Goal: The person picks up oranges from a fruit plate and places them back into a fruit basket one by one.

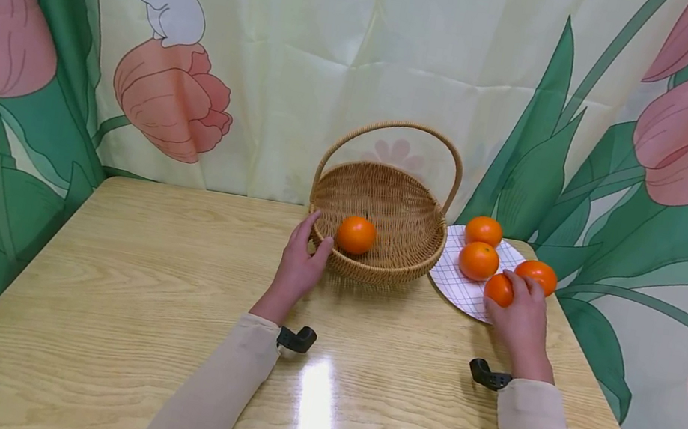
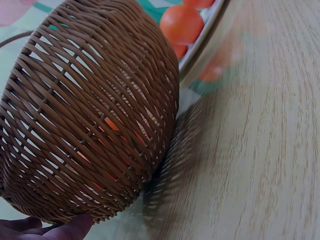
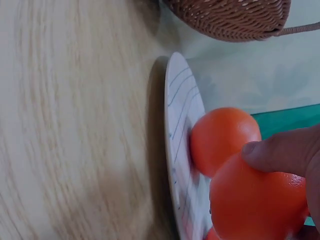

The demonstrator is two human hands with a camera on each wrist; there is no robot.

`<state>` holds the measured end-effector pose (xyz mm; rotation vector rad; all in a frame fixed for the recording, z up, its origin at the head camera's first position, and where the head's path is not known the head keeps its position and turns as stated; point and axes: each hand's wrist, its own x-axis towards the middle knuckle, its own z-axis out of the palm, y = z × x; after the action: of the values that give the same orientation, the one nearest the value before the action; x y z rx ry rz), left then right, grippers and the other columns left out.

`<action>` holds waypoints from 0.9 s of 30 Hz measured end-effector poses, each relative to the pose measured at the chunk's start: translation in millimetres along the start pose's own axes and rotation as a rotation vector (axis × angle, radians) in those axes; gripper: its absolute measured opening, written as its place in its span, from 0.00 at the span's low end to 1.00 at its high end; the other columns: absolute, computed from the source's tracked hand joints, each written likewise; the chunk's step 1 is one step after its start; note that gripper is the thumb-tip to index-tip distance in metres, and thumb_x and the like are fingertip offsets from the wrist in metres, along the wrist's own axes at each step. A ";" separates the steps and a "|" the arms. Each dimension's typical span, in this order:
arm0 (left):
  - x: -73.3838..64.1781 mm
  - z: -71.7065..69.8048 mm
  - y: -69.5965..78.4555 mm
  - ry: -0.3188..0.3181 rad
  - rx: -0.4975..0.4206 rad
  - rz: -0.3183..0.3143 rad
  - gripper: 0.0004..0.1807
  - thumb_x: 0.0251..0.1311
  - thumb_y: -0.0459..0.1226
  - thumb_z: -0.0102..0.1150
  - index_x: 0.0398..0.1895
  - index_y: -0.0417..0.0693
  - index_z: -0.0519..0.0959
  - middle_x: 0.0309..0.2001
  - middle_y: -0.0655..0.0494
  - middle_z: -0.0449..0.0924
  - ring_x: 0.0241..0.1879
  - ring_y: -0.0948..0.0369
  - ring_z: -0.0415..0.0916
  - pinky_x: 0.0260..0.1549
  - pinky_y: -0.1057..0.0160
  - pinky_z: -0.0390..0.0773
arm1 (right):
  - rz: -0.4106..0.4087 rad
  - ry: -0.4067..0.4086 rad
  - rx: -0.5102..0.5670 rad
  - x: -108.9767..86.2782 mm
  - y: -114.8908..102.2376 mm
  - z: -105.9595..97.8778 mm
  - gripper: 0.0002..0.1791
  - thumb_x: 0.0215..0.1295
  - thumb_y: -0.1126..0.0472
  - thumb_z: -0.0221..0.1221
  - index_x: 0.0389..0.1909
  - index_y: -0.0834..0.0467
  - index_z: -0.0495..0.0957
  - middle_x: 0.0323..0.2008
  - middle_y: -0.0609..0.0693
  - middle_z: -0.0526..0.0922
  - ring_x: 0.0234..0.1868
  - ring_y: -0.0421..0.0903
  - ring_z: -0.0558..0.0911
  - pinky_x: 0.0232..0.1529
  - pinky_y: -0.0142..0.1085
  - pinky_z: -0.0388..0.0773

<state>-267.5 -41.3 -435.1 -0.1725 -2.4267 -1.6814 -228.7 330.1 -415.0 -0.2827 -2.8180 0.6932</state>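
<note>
My left hand (image 1: 301, 268) holds the left side of a wicker basket (image 1: 375, 273), its thumb at the front of the rim. In the left wrist view, fingertips (image 2: 75, 227) touch the woven wall (image 2: 90, 110). Inside the basket lies one orange (image 1: 356, 235). Over the front right of a white plate (image 1: 455, 286) with a grid pattern, my right hand (image 1: 520, 320) grips another orange (image 1: 499, 290). In the right wrist view, the thumb presses on this held orange (image 3: 255, 200), and a second orange (image 3: 222, 137) sits behind it on the plate.
Two oranges lie at the plate's back, one behind the other (image 1: 479, 261), and another (image 1: 537, 276) lies at its right, beyond my right hand. An arched handle (image 1: 396, 124) rises over the basket. A flowered curtain (image 1: 284, 83) hangs behind the wooden table (image 1: 154, 289).
</note>
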 end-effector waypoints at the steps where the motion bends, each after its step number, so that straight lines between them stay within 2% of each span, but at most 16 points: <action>1: 0.1 0.1 -0.2 0.001 0.001 -0.001 0.33 0.71 0.52 0.46 0.76 0.61 0.53 0.76 0.52 0.50 0.74 0.47 0.51 0.68 0.39 0.58 | -0.006 0.003 0.004 -0.6 -1.9 -0.9 0.36 0.63 0.61 0.61 0.70 0.61 0.60 0.70 0.69 0.51 0.64 0.72 0.59 0.59 0.70 0.64; 17: 1.1 -0.2 0.1 0.010 0.002 0.002 0.32 0.71 0.49 0.47 0.75 0.60 0.54 0.75 0.51 0.52 0.74 0.47 0.52 0.69 0.41 0.58 | -0.074 0.037 0.029 -2.7 -30.3 -10.7 0.36 0.64 0.56 0.61 0.71 0.57 0.60 0.71 0.67 0.53 0.65 0.72 0.60 0.60 0.70 0.62; 27: 0.7 0.2 -1.4 0.006 -0.003 0.005 0.33 0.70 0.50 0.48 0.76 0.62 0.53 0.76 0.51 0.51 0.74 0.46 0.52 0.69 0.39 0.58 | -0.108 0.059 0.051 -5.3 -49.8 -16.4 0.35 0.64 0.55 0.61 0.71 0.55 0.61 0.71 0.64 0.54 0.65 0.70 0.61 0.57 0.69 0.67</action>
<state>-268.5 -41.7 -436.3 -0.1736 -2.4172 -1.6809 -225.9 292.6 -378.1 -0.1390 -2.7320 0.7196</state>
